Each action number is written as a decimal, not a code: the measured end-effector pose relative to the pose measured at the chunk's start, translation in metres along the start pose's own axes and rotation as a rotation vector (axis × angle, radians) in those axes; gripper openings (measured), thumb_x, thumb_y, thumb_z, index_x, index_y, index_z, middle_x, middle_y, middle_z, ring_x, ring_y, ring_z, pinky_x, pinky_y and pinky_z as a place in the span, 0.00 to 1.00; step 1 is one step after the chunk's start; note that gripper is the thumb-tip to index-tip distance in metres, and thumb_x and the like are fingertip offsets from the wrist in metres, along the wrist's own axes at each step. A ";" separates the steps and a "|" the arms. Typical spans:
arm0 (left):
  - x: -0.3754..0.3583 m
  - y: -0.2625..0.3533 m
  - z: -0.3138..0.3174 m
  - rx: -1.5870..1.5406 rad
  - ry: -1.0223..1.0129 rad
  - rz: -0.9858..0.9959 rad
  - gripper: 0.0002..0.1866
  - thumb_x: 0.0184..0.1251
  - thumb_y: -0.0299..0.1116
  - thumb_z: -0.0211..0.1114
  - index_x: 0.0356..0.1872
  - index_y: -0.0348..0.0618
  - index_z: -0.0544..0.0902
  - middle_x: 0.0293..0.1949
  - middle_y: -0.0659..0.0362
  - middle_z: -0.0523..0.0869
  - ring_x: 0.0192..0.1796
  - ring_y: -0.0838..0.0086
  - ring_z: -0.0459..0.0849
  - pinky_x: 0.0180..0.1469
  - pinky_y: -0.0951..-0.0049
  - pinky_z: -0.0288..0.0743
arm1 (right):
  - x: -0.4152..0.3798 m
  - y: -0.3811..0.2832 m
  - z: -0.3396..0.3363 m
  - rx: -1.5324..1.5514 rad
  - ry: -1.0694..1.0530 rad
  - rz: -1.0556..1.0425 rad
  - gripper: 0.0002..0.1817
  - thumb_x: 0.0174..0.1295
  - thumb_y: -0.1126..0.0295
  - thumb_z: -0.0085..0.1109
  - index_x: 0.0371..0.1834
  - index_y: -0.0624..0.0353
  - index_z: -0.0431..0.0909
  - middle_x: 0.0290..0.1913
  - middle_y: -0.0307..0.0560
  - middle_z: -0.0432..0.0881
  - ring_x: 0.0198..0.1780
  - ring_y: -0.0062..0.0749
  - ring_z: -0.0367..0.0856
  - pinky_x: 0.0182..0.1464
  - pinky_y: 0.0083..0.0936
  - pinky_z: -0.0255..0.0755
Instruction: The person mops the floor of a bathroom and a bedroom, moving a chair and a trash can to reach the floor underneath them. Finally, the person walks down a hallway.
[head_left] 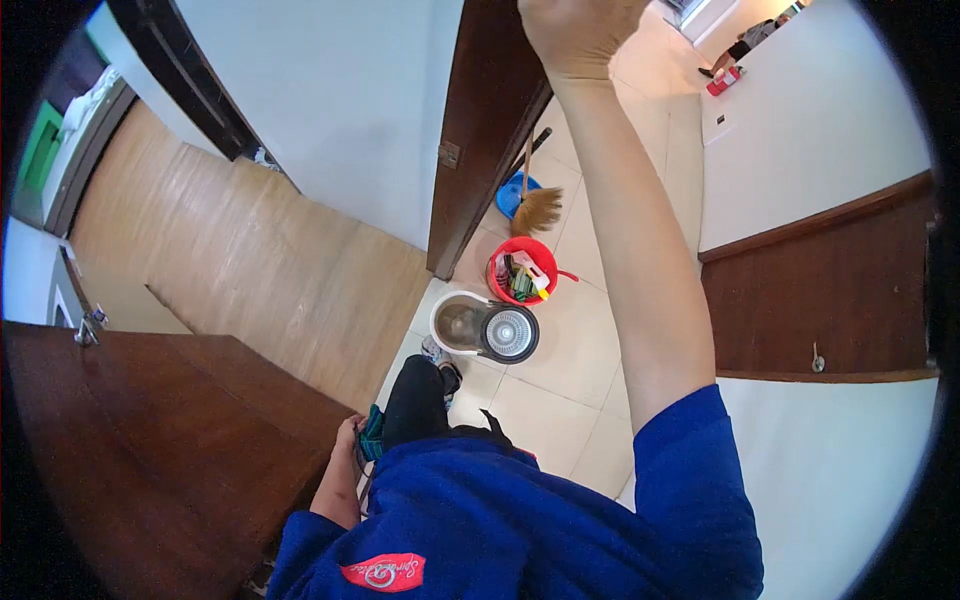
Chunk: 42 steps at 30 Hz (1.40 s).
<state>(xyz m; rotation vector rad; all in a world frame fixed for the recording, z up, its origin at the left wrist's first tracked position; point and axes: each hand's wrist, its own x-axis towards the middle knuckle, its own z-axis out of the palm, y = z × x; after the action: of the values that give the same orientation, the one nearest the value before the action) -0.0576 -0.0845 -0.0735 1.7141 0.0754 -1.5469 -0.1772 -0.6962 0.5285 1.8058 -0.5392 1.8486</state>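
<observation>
My left hand is low at my side, close to the edge of a brown wooden door. Its fingers are closed on a bunched green checked cloth. My right arm stretches far up and forward, and my right hand is cut off by the top edge of the view. Its fingers are hidden, so what it touches cannot be told. The hand appears close to the brown door frame.
On the tiles stand a mop bucket with a spinner basket, a red pail of bottles and cloths, a soft broom and a blue dustpan. A red extinguisher and another person are down the corridor.
</observation>
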 end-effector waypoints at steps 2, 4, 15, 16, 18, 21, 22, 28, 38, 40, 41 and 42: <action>-0.015 0.009 0.015 -0.094 -0.007 -0.067 0.13 0.73 0.34 0.54 0.38 0.41 0.86 0.29 0.63 0.83 0.34 0.71 0.81 0.44 0.71 0.74 | 0.000 0.002 0.000 0.004 0.014 -0.029 0.50 0.62 0.59 0.71 0.83 0.62 0.51 0.76 0.76 0.56 0.78 0.68 0.54 0.78 0.51 0.53; -0.002 -0.010 0.016 -0.236 0.051 -0.151 0.13 0.73 0.35 0.53 0.36 0.43 0.86 0.28 0.64 0.81 0.34 0.73 0.80 0.43 0.71 0.73 | -0.001 0.003 0.001 -0.010 0.018 -0.047 0.50 0.62 0.59 0.71 0.83 0.61 0.51 0.76 0.75 0.57 0.78 0.68 0.55 0.78 0.51 0.53; 0.038 -0.070 -0.038 -0.135 -0.076 -0.034 0.14 0.75 0.36 0.59 0.46 0.36 0.88 0.39 0.57 0.90 0.42 0.70 0.86 0.50 0.66 0.79 | -0.005 -0.009 0.004 -0.017 0.031 -0.067 0.51 0.61 0.61 0.73 0.83 0.61 0.51 0.76 0.68 0.60 0.79 0.63 0.55 0.79 0.50 0.51; 0.038 -0.068 -0.044 0.065 -0.029 0.010 0.15 0.75 0.36 0.59 0.46 0.36 0.88 0.39 0.57 0.90 0.43 0.70 0.87 0.50 0.66 0.79 | -0.005 -0.010 0.003 -0.014 0.032 -0.070 0.51 0.61 0.62 0.73 0.82 0.61 0.51 0.77 0.67 0.60 0.79 0.63 0.55 0.79 0.49 0.51; 0.020 -0.058 -0.048 0.458 0.071 0.088 0.15 0.75 0.37 0.60 0.47 0.35 0.88 0.39 0.55 0.91 0.44 0.69 0.88 0.49 0.68 0.79 | -0.002 -0.009 -0.002 -0.023 -0.005 -0.063 0.50 0.61 0.62 0.73 0.82 0.62 0.52 0.77 0.67 0.60 0.79 0.63 0.55 0.79 0.49 0.51; 0.004 -0.048 -0.049 0.384 0.075 0.052 0.16 0.73 0.36 0.60 0.48 0.34 0.87 0.42 0.52 0.92 0.48 0.69 0.89 0.51 0.65 0.80 | 0.001 -0.013 -0.003 0.026 -0.016 -0.046 0.49 0.62 0.63 0.71 0.82 0.62 0.52 0.79 0.62 0.59 0.80 0.58 0.54 0.81 0.46 0.48; 0.012 -0.054 -0.061 0.297 0.067 0.074 0.16 0.72 0.36 0.60 0.49 0.34 0.87 0.43 0.51 0.92 0.48 0.69 0.89 0.52 0.64 0.80 | 0.004 -0.014 -0.006 -0.054 -0.030 -0.038 0.49 0.63 0.62 0.71 0.83 0.62 0.52 0.80 0.58 0.59 0.81 0.57 0.53 0.82 0.45 0.47; 0.007 -0.002 -0.071 -0.255 0.077 -0.179 0.20 0.73 0.36 0.50 0.50 0.36 0.87 0.43 0.54 0.90 0.42 0.70 0.85 0.50 0.65 0.77 | 0.014 0.000 -0.009 -0.118 -0.025 -0.071 0.53 0.55 0.49 0.80 0.74 0.72 0.60 0.72 0.70 0.64 0.76 0.63 0.60 0.77 0.53 0.55; 0.056 0.042 -0.183 0.225 0.309 -0.017 0.19 0.72 0.42 0.57 0.55 0.45 0.86 0.50 0.41 0.89 0.51 0.53 0.89 0.54 0.55 0.79 | -0.003 0.012 -0.013 -0.184 -0.006 -0.019 0.41 0.63 0.68 0.75 0.74 0.72 0.62 0.73 0.65 0.68 0.73 0.47 0.70 0.77 0.39 0.65; 0.035 0.083 -0.209 0.417 0.336 0.053 0.19 0.72 0.43 0.57 0.56 0.44 0.85 0.51 0.41 0.88 0.53 0.53 0.89 0.54 0.55 0.79 | -0.006 0.036 -0.018 -0.209 -0.003 -0.009 0.38 0.63 0.64 0.75 0.70 0.72 0.68 0.67 0.64 0.74 0.67 0.47 0.75 0.72 0.38 0.69; 0.033 0.114 -0.223 0.519 0.352 0.090 0.20 0.72 0.43 0.57 0.56 0.44 0.85 0.51 0.41 0.88 0.54 0.53 0.89 0.55 0.55 0.80 | -0.006 0.037 -0.023 -0.258 -0.006 0.003 0.36 0.62 0.60 0.76 0.66 0.71 0.72 0.63 0.64 0.78 0.63 0.47 0.79 0.67 0.38 0.73; 0.031 0.136 -0.239 0.555 0.379 0.099 0.20 0.72 0.43 0.57 0.57 0.45 0.85 0.49 0.42 0.89 0.52 0.54 0.89 0.53 0.56 0.81 | -0.006 0.044 -0.027 -0.311 -0.009 0.009 0.34 0.62 0.57 0.76 0.62 0.71 0.75 0.59 0.63 0.81 0.59 0.46 0.82 0.62 0.37 0.76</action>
<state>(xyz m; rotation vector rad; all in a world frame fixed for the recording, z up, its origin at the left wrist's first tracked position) 0.2155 -0.0505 -0.0493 2.3927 -0.2664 -1.2170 -0.2257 -0.7158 0.5239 1.6064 -0.7918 1.6564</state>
